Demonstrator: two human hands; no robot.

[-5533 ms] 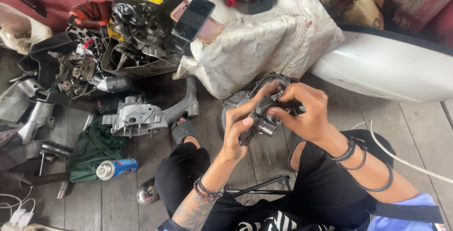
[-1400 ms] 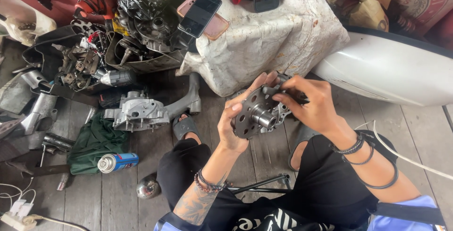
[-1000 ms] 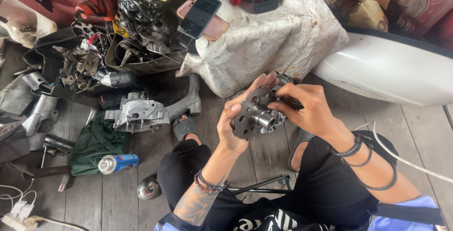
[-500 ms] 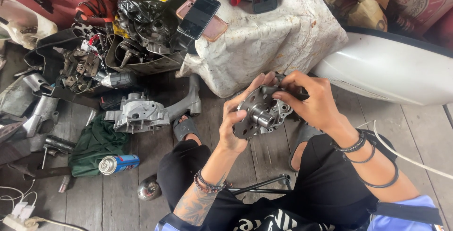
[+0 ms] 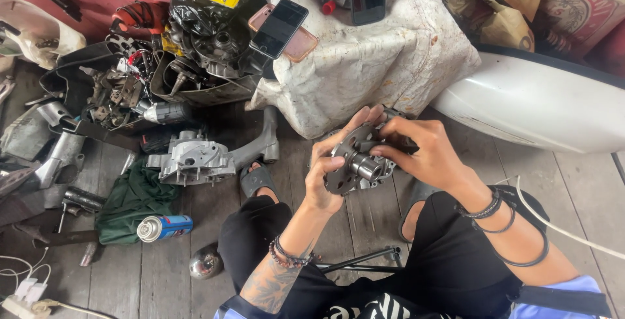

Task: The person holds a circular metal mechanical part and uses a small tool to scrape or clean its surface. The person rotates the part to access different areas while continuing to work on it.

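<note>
Together, the left hand (image 5: 329,176) and right hand (image 5: 420,153) keep their grip clamped on a round metal engine part (image 5: 359,163), above the wooden floor (image 5: 364,228).

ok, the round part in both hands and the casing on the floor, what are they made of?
Round part: looks like dull grey metal, probably steel; its centre hub is brighter and shiny. The left hand and right hand grip it. Casing: pale matte grey, cast-looking ribs, likely aluminium, though I can't be sure.
</note>
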